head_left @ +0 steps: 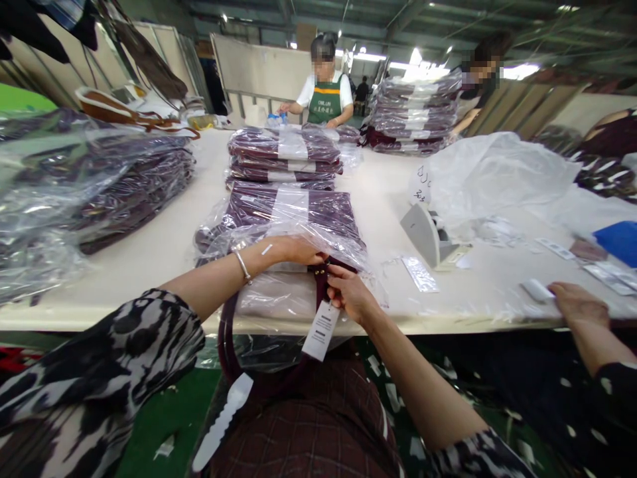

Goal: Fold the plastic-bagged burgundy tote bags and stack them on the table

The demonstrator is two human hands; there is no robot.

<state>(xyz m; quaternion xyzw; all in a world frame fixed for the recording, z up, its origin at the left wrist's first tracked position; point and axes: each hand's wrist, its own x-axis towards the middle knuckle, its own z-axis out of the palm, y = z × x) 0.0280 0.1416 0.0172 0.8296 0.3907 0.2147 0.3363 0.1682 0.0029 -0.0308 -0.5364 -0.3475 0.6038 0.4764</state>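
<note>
A dark maroon bag [328, 207] in clear plastic lies at the table's front, with a white paper band across it. Its strap [226, 338] loops down over the table edge. My left hand [301, 251] reaches across the plastic, its fingertips closed at the strap's studded end. Close beside it, my right hand [351, 292] pinches the strap just below the studs. A white printed tag [321, 330] hangs under my right fingers. The plastic partly covers the strap's upper end.
Wrapped bags are stacked behind [249, 147], at the left [134, 179] and back right [418, 109]. A grey dispenser [423, 232] and loose tags [419, 273] lie right. A person in a green apron [326, 99] stands opposite; another person's hand [580, 305] rests at the right edge.
</note>
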